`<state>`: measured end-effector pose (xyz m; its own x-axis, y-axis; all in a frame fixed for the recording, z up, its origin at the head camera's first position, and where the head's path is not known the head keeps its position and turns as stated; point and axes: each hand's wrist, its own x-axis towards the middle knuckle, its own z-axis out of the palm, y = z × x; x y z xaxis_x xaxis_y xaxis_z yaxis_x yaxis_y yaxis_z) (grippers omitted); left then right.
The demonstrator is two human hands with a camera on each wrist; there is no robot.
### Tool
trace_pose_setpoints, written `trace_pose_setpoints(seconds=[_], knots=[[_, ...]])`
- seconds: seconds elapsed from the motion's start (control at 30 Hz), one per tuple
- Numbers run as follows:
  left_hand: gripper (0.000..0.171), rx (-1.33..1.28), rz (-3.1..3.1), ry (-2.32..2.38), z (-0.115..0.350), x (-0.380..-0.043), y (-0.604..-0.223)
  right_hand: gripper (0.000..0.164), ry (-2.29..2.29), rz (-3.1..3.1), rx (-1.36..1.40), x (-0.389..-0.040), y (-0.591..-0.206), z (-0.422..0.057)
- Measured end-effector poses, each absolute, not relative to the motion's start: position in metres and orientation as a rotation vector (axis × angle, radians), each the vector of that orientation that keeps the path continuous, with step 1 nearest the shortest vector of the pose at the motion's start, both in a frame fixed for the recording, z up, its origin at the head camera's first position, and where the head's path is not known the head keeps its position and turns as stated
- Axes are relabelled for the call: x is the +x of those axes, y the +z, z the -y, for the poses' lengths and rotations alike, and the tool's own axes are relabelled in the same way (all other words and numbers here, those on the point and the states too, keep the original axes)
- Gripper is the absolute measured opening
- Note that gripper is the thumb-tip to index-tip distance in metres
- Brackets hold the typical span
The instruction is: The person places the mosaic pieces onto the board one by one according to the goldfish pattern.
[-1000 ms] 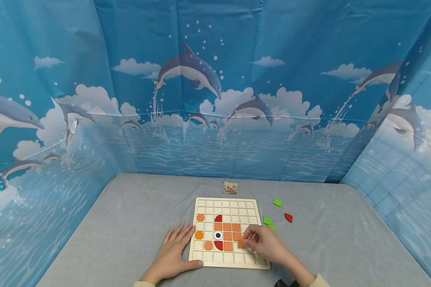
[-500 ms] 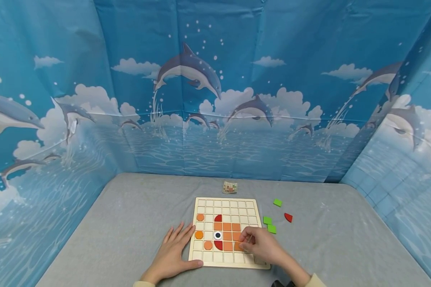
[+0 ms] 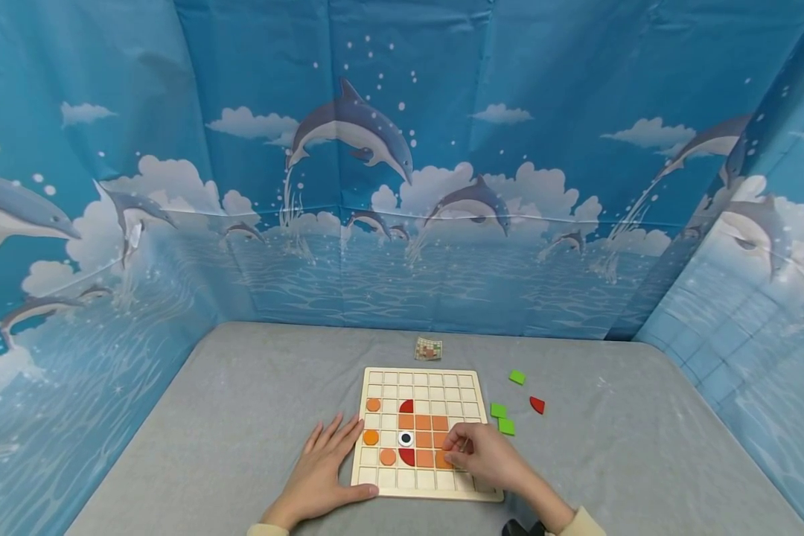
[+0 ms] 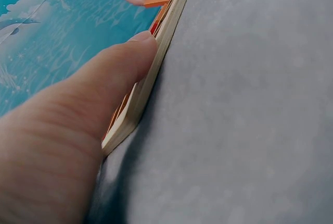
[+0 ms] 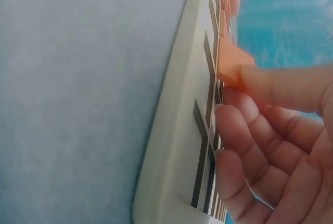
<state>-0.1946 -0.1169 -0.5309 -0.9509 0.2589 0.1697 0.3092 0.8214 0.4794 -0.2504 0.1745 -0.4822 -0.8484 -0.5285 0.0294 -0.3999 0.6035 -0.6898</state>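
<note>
My right hand (image 3: pixel 489 455) pinches an orange square tile (image 5: pixel 233 63) between thumb and fingers, tilted against the grid of the wooden board (image 3: pixel 429 484). In the head view it lies at the right end of the lower orange row. My left hand (image 3: pixel 321 465) is spread at the board's left side, its thumb (image 4: pixel 122 67) resting on the near edge and its fingertips at the left edge. On the board are several orange squares (image 3: pixel 423 422), two red quarter-circles (image 3: pixel 407 456), a black-and-white eye disc (image 3: pixel 406 438) and three orange discs (image 3: pixel 371 438).
To the right of the board lie three green square tiles (image 3: pixel 506 426) and a red quarter-circle (image 3: pixel 537 404). A small picture card (image 3: pixel 429 349) lies beyond the far edge. A grey cloth covers the table (image 3: pixel 254 402), with a dolphin-print curtain (image 3: pixel 375 246) behind.
My right hand has moved slightly left with the orange tile, bringing it into the cell beside the lower orange row. The left hand stays put.
</note>
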Motion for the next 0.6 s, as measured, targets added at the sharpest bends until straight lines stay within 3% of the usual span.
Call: trace_pose_setpoints(seconds=[0.6], knots=[[0.103,-0.449,2.923,-0.77,0.118,-0.1976,-0.5349,0.016,-0.99,-2.787,-0.735,-0.2493,-0.4865,-0.1713]])
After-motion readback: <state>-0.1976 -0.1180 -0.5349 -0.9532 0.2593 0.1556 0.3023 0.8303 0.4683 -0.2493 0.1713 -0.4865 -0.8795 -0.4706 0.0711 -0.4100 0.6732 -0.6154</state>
